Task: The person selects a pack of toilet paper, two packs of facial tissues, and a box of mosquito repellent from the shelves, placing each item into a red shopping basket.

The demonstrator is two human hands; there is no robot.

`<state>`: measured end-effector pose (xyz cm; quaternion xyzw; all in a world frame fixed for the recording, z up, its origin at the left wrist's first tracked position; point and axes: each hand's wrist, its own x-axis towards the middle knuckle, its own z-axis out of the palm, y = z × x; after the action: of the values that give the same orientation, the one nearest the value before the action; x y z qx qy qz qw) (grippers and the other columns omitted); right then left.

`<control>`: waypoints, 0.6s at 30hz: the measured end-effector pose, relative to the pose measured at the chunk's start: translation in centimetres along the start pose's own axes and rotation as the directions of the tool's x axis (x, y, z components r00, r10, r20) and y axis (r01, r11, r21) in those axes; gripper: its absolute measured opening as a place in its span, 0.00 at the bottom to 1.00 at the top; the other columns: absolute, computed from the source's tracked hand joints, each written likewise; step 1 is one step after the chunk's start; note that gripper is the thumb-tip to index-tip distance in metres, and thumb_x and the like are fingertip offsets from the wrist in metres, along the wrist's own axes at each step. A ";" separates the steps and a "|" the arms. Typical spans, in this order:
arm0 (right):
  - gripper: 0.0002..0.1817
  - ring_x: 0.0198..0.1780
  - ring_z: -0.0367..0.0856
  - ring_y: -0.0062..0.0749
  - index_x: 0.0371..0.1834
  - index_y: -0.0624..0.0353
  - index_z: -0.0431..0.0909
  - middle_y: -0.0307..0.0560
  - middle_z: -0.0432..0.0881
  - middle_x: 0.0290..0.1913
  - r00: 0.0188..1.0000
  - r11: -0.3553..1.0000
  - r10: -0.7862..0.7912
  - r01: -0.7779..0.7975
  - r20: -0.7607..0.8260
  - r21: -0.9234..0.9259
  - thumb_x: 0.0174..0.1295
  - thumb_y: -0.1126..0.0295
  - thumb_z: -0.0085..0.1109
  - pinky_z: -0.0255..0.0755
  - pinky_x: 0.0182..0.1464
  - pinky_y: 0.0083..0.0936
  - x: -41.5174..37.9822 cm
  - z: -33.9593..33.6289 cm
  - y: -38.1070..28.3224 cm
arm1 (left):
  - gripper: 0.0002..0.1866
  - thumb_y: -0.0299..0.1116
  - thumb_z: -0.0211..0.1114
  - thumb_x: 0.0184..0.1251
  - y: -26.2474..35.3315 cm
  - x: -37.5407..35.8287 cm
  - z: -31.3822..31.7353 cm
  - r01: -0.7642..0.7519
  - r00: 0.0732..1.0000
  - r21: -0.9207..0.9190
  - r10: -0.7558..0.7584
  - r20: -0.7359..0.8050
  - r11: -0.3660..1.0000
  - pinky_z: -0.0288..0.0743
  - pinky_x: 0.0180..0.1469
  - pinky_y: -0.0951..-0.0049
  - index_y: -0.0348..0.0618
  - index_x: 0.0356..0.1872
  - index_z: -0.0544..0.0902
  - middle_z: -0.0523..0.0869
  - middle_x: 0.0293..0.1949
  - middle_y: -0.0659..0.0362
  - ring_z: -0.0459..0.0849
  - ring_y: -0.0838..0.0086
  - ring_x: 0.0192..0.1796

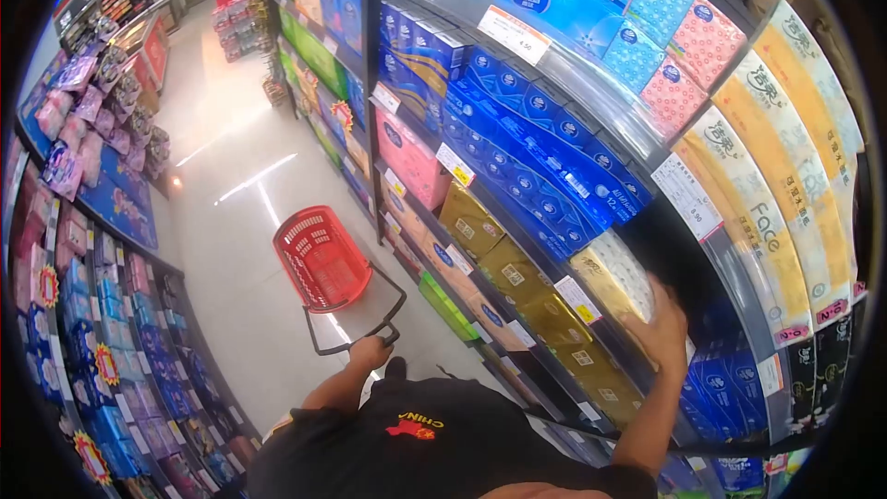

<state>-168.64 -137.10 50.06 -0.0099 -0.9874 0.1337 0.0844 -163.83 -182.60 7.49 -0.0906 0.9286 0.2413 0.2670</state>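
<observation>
My left hand (370, 352) is closed around the black handle of a red shopping basket (297, 263), and nothing shows inside the basket. On the shelf to the right, my right hand (660, 327) grips the end of a white and yellow tissue pack (605, 268), its fingers partly hidden behind the pack. Blue tissue packs (527, 143) stand beside it on the same shelf, with a dark gap on the other side. Gold tissue packs (519, 270) fill the shelf below.
Large yellow and white tissue packs (753, 212) stand on the upper right shelf. Price labels (577, 298) line the shelf edges. Across the aisle floor (217, 143) runs another shelf of packaged goods (115, 314). More stacked goods (242, 23) stand at the far end.
</observation>
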 end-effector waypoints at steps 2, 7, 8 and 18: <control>0.44 0.60 0.79 0.61 0.70 0.59 0.72 0.69 0.78 0.61 0.999 1.000 -0.026 0.026 -0.029 -0.010 0.45 0.57 0.75 0.72 0.63 0.43 0.0 0.3 0.4 | 0.26 0.57 0.58 0.66 -0.1 0.3 0.3 -0.017 1.000 -0.015 0.017 -0.003 1.000 0.79 0.55 0.52 0.42 0.43 0.89 0.88 0.47 0.44 0.86 0.48 0.52; 0.43 0.57 0.81 0.61 0.69 0.57 0.72 0.67 0.79 0.59 0.998 0.997 -0.001 -0.003 -0.056 -0.080 0.46 0.56 0.74 0.73 0.60 0.44 0.0 0.6 0.2 | 0.25 0.56 0.60 0.66 0.0 0.1 0.8 0.001 1.000 -0.063 -0.001 0.001 0.998 0.78 0.56 0.52 0.42 0.43 0.88 0.88 0.46 0.44 0.86 0.48 0.52; 0.43 0.57 0.81 0.61 0.69 0.57 0.72 0.66 0.79 0.58 0.999 0.999 0.018 -0.020 -0.051 -0.046 0.46 0.56 0.74 0.73 0.60 0.45 0.0 0.5 -0.2 | 0.25 0.56 0.60 0.66 -0.1 0.1 0.9 0.008 1.000 -0.071 -0.007 0.007 0.997 0.78 0.56 0.52 0.42 0.43 0.88 0.88 0.46 0.43 0.86 0.48 0.52; 0.18 0.51 0.82 0.49 0.49 0.63 0.82 0.56 0.82 0.51 0.775 0.944 -0.147 0.296 -0.615 0.147 0.56 0.67 0.65 0.73 0.57 0.40 -2.4 3.8 -3.9 | 0.22 0.54 0.61 0.65 -1.2 0.7 0.0 -0.012 1.000 -0.072 0.011 -0.008 0.997 0.79 0.54 0.53 0.45 0.41 0.89 0.89 0.44 0.46 0.86 0.49 0.51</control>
<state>-166.87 -141.95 47.05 0.0761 -0.8815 0.2288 0.4059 -164.01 -183.70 6.64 -0.0958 0.9209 0.2756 0.2586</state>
